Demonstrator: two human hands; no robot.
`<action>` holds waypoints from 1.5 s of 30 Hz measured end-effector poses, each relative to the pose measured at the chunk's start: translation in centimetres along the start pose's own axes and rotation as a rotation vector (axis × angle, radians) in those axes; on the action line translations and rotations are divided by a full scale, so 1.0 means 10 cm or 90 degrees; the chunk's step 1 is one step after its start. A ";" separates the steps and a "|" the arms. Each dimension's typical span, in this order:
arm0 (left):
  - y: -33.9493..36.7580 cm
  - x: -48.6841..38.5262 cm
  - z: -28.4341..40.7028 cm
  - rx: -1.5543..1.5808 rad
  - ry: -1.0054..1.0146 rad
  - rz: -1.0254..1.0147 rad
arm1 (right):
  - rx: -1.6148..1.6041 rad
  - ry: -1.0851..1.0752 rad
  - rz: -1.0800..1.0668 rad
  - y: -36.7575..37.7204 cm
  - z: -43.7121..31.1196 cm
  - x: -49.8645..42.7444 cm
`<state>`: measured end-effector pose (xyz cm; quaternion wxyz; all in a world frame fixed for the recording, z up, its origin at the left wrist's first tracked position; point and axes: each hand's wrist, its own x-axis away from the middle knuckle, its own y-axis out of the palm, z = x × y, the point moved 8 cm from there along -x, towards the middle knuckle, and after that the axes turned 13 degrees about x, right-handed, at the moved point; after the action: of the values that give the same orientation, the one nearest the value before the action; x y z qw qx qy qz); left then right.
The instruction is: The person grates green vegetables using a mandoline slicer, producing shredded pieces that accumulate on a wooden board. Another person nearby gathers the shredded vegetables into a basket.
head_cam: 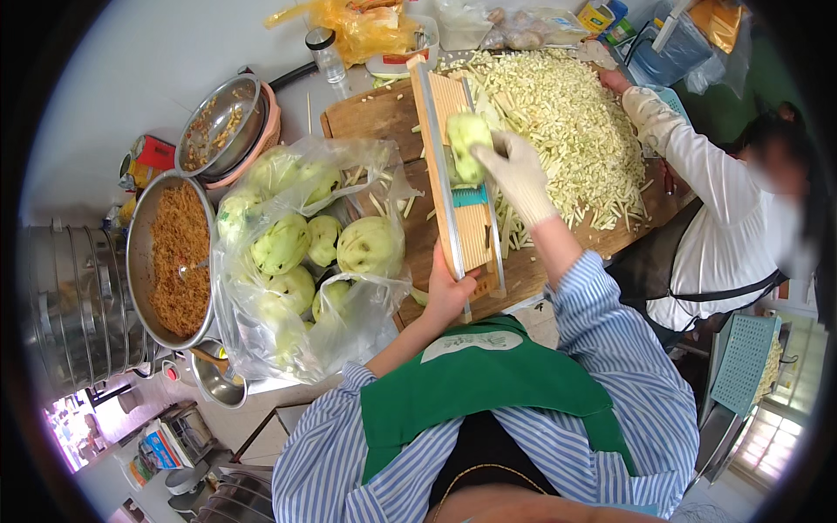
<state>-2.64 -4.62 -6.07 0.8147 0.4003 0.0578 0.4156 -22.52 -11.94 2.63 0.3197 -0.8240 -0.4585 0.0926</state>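
Observation:
My left hand, bare, grips the near end of a wooden mandoline slicer that has metal side rails and a teal toothed blade strip. In a pale knitted glove, my right hand holds a peeled light-green vegetable, perhaps kohlrabi, against the slicer's bed above that strip. A big heap of pale cut sticks and small pieces covers the wooden board to the right of the slicer. On the left, a clear plastic bag holds several peeled whole vegetables.
At far left stand a steel bowl of brown shredded food and another steel bowl with scraps. A lidded jar and a yellow bag sit at the back. On the right, a co-worker's hand touches the heap's edge; a red-handled tool lies nearby.

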 end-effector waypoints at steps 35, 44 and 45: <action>0.01 -0.06 0.17 -0.158 0.044 0.005 | -0.044 0.003 0.024 0.05 0.22 0.73; 0.02 -0.02 0.09 -0.102 0.073 0.028 | -0.008 -0.018 0.015 0.23 0.02 -0.05; 0.01 -0.01 0.07 -0.086 0.060 0.035 | 0.011 -0.010 0.014 0.24 -0.01 -0.05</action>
<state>-2.47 -5.08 -5.52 0.8244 0.3259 0.0567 0.4592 -21.06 -13.27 1.10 0.3221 -0.8253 -0.4514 0.1066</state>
